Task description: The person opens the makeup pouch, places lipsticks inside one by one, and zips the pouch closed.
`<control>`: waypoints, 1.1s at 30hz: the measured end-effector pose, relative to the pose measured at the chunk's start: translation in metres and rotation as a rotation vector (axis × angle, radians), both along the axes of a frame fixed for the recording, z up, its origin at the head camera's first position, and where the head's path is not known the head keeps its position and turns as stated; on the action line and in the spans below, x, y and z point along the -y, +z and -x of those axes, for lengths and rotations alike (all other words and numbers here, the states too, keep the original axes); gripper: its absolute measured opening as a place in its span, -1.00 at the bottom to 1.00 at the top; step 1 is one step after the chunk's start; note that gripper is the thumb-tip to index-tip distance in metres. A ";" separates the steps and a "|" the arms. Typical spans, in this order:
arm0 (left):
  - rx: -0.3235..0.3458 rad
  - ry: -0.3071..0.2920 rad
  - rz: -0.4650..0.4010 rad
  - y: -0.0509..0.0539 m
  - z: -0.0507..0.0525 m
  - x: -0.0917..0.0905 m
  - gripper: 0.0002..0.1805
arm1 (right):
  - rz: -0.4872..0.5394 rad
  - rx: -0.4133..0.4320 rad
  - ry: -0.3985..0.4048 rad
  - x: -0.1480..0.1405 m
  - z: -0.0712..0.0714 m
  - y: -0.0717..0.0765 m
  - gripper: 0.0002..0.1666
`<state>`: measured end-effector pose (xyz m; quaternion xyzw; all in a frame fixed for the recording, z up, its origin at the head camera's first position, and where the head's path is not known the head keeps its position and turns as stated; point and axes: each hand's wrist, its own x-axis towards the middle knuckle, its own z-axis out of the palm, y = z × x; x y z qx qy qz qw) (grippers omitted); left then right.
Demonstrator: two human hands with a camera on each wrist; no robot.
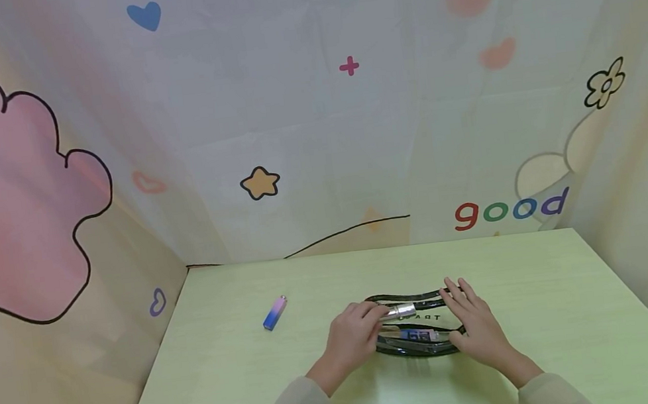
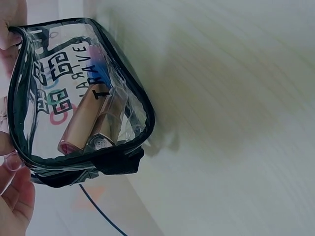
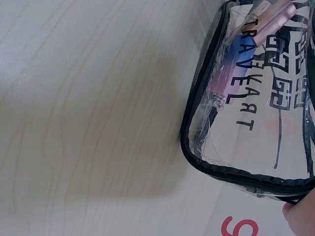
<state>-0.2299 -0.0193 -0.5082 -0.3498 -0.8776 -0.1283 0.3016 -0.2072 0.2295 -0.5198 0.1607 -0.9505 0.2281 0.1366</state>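
Observation:
A clear zip pouch with black trim and printed letters stands with its top spread apart. Inside lie a rose-gold tube, a second similar tube and a blue-and-pink tube. Over the left part of the opening, my left hand pinches a shiny silver cylinder; its exact kind is unclear. At the pouch's right end, my right hand holds the rim, its thumb at the near edge and its fingers stretched toward the far edge. Part of the silver cylinder is hidden by the left fingers.
Another blue-and-pink tube lies on the pale table, left of the pouch. Behind the table hangs a printed cloth with hearts, a star and the word "good".

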 end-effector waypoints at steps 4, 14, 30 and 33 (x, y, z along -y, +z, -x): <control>0.008 -0.019 0.014 0.000 0.001 -0.001 -0.72 | 0.000 -0.005 0.002 0.000 0.000 0.000 -0.19; 0.094 -0.025 0.073 0.004 0.001 -0.003 -0.73 | 0.006 -0.023 0.017 -0.001 -0.001 -0.002 -0.18; 0.172 -0.034 0.141 0.005 0.001 -0.006 -0.78 | -0.006 -0.023 0.011 -0.001 -0.001 -0.004 -0.17; 0.162 -0.034 0.145 0.004 0.001 -0.006 -0.78 | -0.008 -0.022 0.009 -0.001 0.000 -0.004 -0.18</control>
